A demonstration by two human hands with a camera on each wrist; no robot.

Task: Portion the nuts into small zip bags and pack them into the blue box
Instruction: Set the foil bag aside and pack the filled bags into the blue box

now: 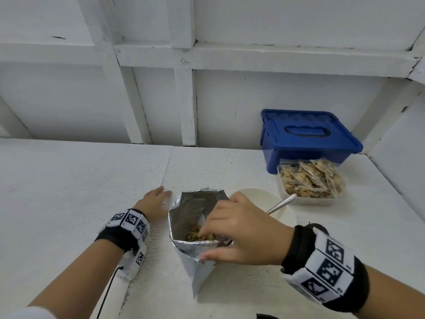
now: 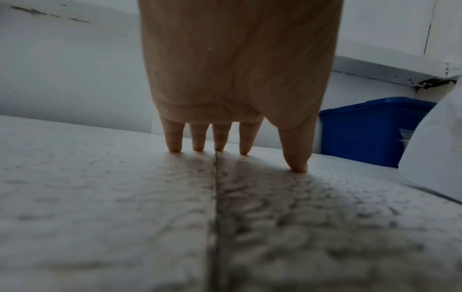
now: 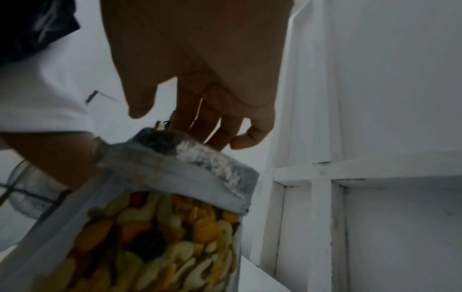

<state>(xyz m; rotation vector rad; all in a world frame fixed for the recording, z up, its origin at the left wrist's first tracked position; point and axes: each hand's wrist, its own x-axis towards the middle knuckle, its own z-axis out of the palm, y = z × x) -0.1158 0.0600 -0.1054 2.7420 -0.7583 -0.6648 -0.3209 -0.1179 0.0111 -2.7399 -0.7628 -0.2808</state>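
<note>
A foil pouch of nuts stands upright on the white table, long axis vertical, its torn mouth gaping upward. Its printed front, seen from the right wrist camera, shows mixed nuts and faces the person. The pouch sits near the table's front edge, between the two hands.

The right hand reaches over the pouch from the right, wrist raised, palm down. Its fingers dip past the rim into the mouth toward the nuts, while the thumb lies outside against the near wall of the pouch. Whether the fingers have closed on any nuts cannot be told.

The left hand rests just left of the pouch, fingers straight and spread, fingertips pressed to the table and holding nothing.

Behind the right hand lies a pale plate with a metal spoon whose handle points up and to the right. Farther right sits a clear tub filled with small bags. The blue box stands touching or just behind the tub at the back right corner, lid on, its long axis across the table.
</note>
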